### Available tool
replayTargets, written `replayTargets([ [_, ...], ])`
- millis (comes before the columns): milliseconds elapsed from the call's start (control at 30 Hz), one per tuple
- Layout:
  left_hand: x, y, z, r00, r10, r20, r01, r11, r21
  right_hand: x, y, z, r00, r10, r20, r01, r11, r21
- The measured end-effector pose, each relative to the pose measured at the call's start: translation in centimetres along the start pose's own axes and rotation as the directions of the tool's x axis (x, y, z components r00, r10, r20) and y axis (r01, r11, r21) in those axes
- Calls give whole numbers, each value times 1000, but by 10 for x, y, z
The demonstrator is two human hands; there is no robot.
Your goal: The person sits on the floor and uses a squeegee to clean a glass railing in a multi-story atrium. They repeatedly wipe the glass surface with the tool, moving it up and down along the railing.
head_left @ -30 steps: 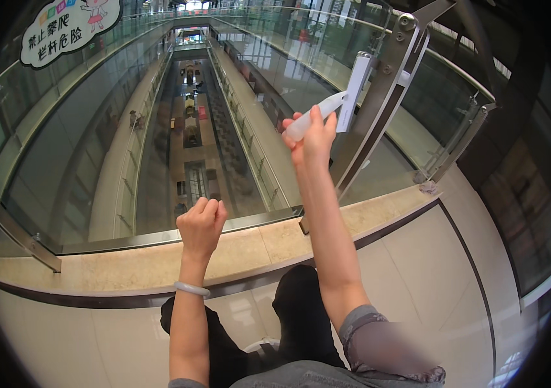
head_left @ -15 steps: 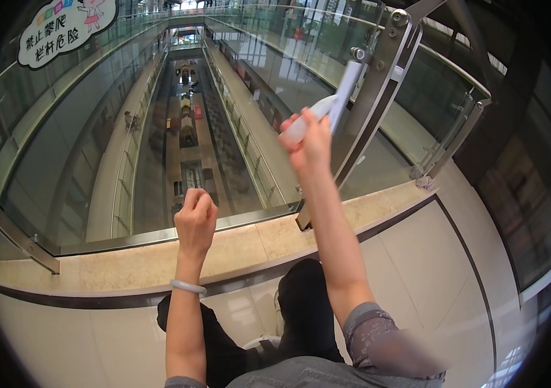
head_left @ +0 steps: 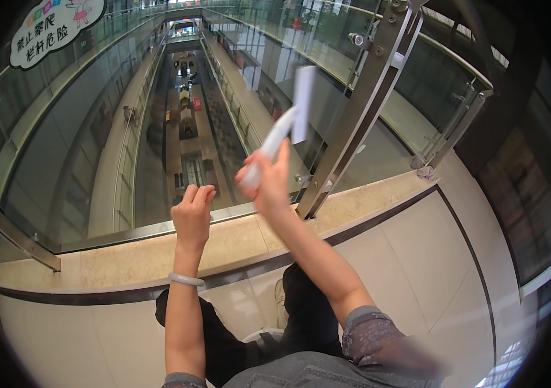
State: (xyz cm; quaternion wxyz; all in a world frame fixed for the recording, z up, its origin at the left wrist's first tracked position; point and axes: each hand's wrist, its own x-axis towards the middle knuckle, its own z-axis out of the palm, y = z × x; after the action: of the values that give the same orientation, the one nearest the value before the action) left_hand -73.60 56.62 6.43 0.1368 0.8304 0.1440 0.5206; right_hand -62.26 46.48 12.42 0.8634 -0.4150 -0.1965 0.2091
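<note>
Biggest first: glass panel (head_left: 94, 194) fills the left and centre, walling off the drop to the floors below. Pale tiled floor (head_left: 385, 278) under the person, legs bent close to the glass, probably to bring both arms within reach of it. Stone ledge (head_left: 120, 266) runs along the foot of the panel, likely there to seat it. Metal post (head_left: 363, 123) leans through the view right of centre, presumably carrying the glass. Cloud-shaped sign (head_left: 55, 35) sits high on the left, probably so people at the rail see it. White tool (head_left: 280, 129) is up in front of the glass, left of the post, flat head angled off its handle; can't tell if the head touches the glass. Left hand (head_left: 191, 210) is curled in, upright by the panel's lower edge; can't tell if it pinches anything. Right hand (head_left: 269, 181) wraps the handle's lower end, one finger extended along it, probably to steady the head. Pale bracelet (head_left: 187, 279) rings the left wrist. Crumpled scrap (head_left: 425, 173) lies at the ledge's right end, reason unclear.
</note>
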Motion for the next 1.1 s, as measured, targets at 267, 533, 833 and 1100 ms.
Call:
replayTargets([
  [267, -6, -6, -3, 983, 19, 182, -49, 985, 166, 42, -11, -24, 986, -60, -154, 54, 998, -45],
  [533, -3, 5, 3, 987, -95, 131, 92, 995, 26, -31, 50, -14, 980, 194, 46, -194, 981, -16],
  [833, -12, 1, 9, 980, 33, 194, -56, 991, 117, 48, 50, -90, 967, 123, -221, -135, 990, -37],
  [1100, -14, 10, 6, 973, 11, 230, -44, 989, 141, -16, 64, -61, 963, 263, -62, -265, 964, -33],
])
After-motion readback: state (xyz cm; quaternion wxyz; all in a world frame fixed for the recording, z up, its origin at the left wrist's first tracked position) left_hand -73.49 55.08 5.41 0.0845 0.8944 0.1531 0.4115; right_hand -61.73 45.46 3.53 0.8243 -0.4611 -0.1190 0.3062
